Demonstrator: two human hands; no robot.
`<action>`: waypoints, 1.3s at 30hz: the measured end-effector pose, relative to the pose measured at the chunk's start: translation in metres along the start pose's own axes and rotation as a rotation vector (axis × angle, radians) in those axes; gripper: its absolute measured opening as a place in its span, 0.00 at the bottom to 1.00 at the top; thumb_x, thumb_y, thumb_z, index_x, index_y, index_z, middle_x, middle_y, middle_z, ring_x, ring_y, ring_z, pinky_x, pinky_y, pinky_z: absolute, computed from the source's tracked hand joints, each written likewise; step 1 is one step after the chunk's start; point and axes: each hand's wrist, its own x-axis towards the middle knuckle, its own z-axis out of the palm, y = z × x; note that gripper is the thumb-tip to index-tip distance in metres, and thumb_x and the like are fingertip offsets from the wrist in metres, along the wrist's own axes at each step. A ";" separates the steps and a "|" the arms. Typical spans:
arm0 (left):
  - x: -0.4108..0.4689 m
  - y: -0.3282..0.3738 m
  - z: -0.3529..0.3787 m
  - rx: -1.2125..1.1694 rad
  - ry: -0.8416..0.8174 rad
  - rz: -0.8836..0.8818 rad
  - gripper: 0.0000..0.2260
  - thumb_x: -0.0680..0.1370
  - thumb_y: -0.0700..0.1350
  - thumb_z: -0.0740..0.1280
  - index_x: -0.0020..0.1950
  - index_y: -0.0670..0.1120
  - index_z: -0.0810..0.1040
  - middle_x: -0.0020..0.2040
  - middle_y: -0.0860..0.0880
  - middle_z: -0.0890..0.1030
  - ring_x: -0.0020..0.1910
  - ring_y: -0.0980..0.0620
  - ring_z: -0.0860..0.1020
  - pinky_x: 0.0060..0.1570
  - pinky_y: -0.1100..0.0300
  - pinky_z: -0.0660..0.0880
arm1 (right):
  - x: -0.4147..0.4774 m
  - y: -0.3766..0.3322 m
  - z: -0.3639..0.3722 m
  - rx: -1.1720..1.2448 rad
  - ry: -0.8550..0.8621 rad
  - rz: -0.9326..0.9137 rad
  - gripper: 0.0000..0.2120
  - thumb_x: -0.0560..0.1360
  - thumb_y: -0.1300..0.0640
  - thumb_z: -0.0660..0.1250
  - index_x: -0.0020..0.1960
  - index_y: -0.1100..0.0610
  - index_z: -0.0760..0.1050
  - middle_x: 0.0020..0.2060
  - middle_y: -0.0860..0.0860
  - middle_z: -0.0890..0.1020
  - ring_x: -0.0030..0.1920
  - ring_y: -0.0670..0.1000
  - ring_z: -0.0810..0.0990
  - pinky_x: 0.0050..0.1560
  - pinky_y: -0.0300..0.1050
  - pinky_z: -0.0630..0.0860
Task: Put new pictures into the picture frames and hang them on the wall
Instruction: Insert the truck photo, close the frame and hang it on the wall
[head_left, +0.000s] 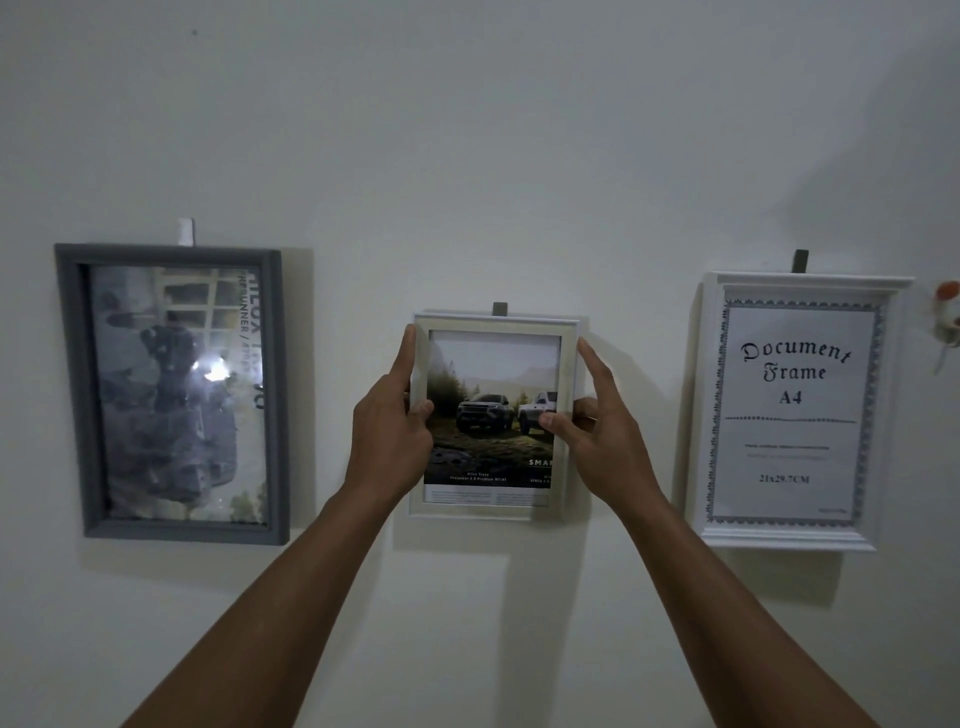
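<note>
Gripped at both side edges: small white frame (493, 323). Left edge is clasped by the left hand (392, 421), thumb on the front; right edge is pinched by the right hand (597, 421), index finger laid along it. It is held against the wall (467, 156) under a hook (500, 308), between grey frame (171, 531) and document frame (789, 540). Car picture (493, 374) is fitted inside.
</note>
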 end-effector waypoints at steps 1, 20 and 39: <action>-0.001 0.000 0.001 0.017 0.012 0.006 0.37 0.79 0.35 0.64 0.78 0.60 0.49 0.41 0.44 0.77 0.40 0.48 0.76 0.36 0.62 0.73 | -0.001 0.001 0.001 -0.006 0.006 -0.008 0.41 0.77 0.55 0.70 0.76 0.31 0.49 0.32 0.58 0.67 0.31 0.52 0.68 0.38 0.39 0.68; -0.001 0.002 -0.001 -0.008 -0.010 -0.021 0.37 0.78 0.35 0.64 0.78 0.62 0.50 0.42 0.46 0.78 0.41 0.49 0.77 0.39 0.57 0.76 | -0.005 0.003 0.005 0.011 0.023 -0.012 0.41 0.77 0.56 0.70 0.77 0.31 0.49 0.31 0.59 0.72 0.31 0.53 0.72 0.37 0.39 0.71; 0.002 0.004 -0.011 -0.333 -0.164 -0.100 0.36 0.80 0.35 0.62 0.76 0.68 0.53 0.65 0.42 0.76 0.62 0.46 0.76 0.60 0.66 0.71 | -0.008 -0.002 -0.001 0.188 -0.043 0.043 0.38 0.77 0.61 0.69 0.75 0.36 0.53 0.24 0.40 0.65 0.28 0.41 0.68 0.39 0.28 0.66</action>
